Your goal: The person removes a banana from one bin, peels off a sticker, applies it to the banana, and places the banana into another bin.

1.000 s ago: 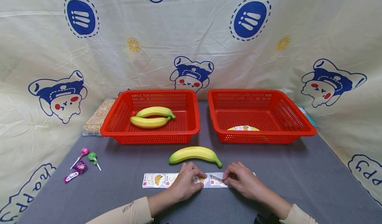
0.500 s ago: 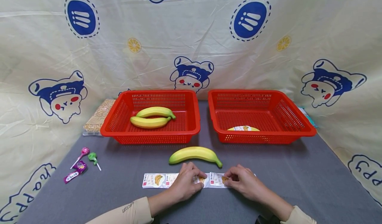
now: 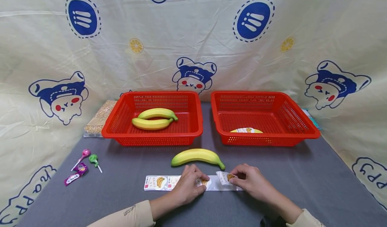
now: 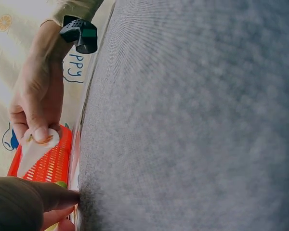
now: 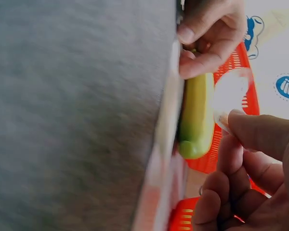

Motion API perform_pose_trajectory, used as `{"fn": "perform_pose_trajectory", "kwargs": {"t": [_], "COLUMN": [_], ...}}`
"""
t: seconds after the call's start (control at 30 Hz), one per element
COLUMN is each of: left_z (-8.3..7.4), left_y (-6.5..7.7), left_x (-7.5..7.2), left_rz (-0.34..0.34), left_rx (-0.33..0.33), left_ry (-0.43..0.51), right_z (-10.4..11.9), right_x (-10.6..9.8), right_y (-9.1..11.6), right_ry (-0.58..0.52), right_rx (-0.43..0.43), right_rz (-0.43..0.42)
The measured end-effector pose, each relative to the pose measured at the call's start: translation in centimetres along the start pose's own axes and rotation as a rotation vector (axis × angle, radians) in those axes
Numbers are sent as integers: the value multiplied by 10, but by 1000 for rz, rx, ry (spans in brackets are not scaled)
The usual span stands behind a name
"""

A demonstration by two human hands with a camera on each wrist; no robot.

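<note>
A strip of banana-printed stickers (image 3: 155, 183) lies flat near the table's front. My left hand (image 3: 188, 183) presses the strip down with spread thumb and fingertips, one sticker showing between them. Just to its right, my right hand (image 3: 252, 181) pinches a single white sticker (image 3: 223, 177) between thumb and forefinger. That sticker is lifted off, and bare backing shows beneath it. In the left wrist view the sticker (image 4: 34, 155) hangs from the right hand's fingertips; in the right wrist view it is overexposed. One banana (image 3: 198, 156) lies right behind the strip, touched by neither hand.
A red basket (image 3: 151, 140) at back left holds two bananas (image 3: 157, 113). Another red basket (image 3: 266, 139) at back right contains a stickered banana (image 3: 246, 130). Wrapped candies, including a green lollipop (image 3: 94, 159), lie at left. A bag of grains (image 3: 101, 118) stands behind them.
The sticker has come off the strip, its left end rising first, and is now lifted in my right hand, which has shifted slightly right. The left hand has stayed in place.
</note>
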State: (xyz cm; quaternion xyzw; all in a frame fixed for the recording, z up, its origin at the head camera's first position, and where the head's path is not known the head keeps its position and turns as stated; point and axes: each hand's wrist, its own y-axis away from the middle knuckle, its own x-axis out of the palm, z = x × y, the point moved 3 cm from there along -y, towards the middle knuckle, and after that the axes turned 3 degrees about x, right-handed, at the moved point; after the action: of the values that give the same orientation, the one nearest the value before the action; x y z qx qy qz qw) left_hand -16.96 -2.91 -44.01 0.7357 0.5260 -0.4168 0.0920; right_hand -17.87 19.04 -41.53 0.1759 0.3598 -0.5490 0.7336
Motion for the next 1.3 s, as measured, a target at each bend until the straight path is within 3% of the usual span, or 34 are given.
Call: {"fn": "perform_pose_trajectory", "kwargs": {"t": [0.23, 0.4, 0.53, 0.73, 0.87, 1.1, 1.3], "left_z": [-3, -8, -10, -11, -13, -13, -8], "left_y": [0, -3, -6, -13, -18, -24, -23], "left_x": [-3, -9, -17, -26, -29, -34, -39], "left_rz": [-51, -83, -78, -65, -85, -107, -119], "left_rx": [27, 10, -56, -189, -238, -293, -302], "left_ry": [4, 75, 215, 517, 635, 689, 653], "right_z": [11, 19, 25, 38, 45, 57, 60], "right_x": [-11, -15, -13, -10, -7, -3, 0], "right_y": [-10, -18, -23, -29, -33, -36, -36], "right_ry": [-11, 24, 41, 47, 31, 16, 18], "right_rx": [-2, 16, 17, -86, -110, -143, -180], "right_rz": [-68, -99, -113, -182, -197, -195, -205]}}
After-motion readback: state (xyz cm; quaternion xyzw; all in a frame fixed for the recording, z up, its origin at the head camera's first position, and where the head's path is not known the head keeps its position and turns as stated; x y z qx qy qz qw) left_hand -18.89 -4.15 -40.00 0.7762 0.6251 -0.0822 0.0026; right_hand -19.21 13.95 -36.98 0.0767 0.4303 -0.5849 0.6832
